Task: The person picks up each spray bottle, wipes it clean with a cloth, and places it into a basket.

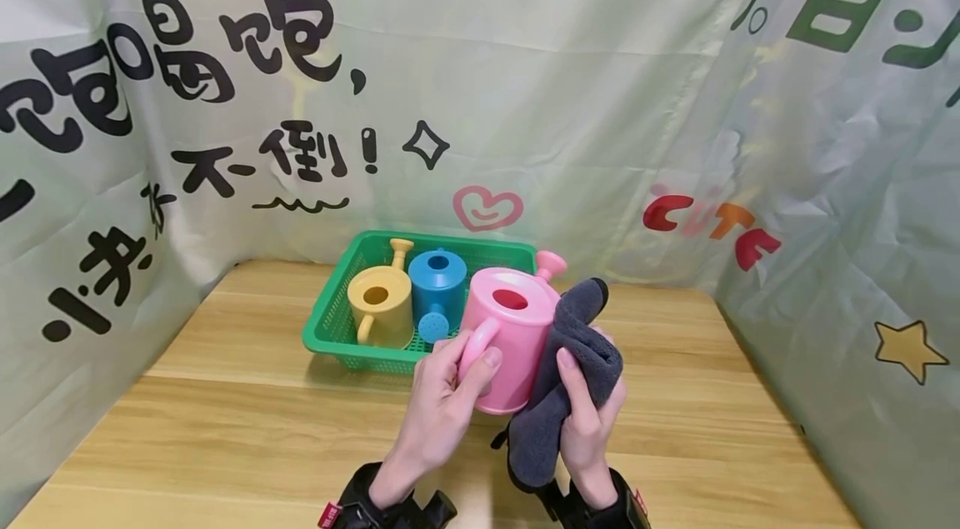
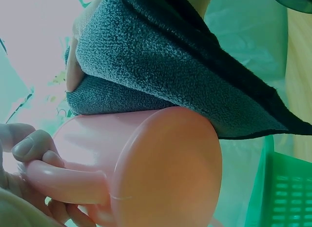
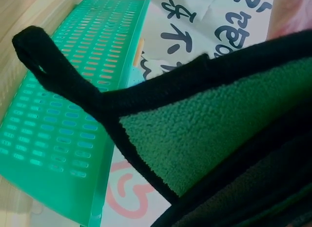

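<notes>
A pink toy watering can (image 1: 504, 346) is held up in front of the basket, its round top hole facing upward. My left hand (image 1: 442, 404) grips the can by its handle; in the left wrist view the fingers curl round that handle (image 2: 68, 183). My right hand (image 1: 588, 421) holds a dark grey cloth (image 1: 558, 396) with black edging against the can's right side. In the right wrist view the cloth (image 3: 175, 124) and its hanging loop fill much of the frame, and the right hand is hidden there.
Behind the hands, a green plastic basket (image 1: 330, 344) stands on the wooden table (image 1: 247, 421). Inside it are a yellow watering can (image 1: 382, 316) and a blue watering can (image 1: 442, 287). A printed curtain (image 1: 570, 112) encloses the table at the back and sides.
</notes>
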Available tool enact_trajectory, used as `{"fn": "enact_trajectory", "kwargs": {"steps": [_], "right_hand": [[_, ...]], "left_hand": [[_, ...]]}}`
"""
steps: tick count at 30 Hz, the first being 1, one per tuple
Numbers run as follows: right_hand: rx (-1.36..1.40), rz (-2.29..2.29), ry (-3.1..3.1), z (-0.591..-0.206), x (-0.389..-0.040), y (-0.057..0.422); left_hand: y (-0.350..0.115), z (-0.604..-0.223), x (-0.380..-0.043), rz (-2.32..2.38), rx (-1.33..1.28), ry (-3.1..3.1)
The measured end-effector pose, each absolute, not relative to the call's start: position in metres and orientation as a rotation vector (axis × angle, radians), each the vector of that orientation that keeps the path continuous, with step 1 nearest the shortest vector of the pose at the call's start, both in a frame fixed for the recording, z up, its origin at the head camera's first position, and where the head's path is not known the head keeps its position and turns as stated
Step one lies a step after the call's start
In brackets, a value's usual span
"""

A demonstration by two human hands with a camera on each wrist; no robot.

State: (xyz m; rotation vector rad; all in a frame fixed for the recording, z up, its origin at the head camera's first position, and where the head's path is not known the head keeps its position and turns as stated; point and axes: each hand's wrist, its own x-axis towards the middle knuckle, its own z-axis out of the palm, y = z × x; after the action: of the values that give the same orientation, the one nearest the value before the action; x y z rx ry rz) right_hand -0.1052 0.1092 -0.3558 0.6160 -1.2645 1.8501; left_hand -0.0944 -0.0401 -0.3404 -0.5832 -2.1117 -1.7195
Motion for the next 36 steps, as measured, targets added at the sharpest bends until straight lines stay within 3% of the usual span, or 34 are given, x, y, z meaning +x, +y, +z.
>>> {"fn": "enact_trajectory", "kwargs": {"steps": [36], "right_hand": [[0.636,1.727,-1.311,-0.3567,-0.1061,0.1085]], "left_hand": [[-0.0406,-0.3408,-0.0961,-1.744,-0.586,-2.098]]}}
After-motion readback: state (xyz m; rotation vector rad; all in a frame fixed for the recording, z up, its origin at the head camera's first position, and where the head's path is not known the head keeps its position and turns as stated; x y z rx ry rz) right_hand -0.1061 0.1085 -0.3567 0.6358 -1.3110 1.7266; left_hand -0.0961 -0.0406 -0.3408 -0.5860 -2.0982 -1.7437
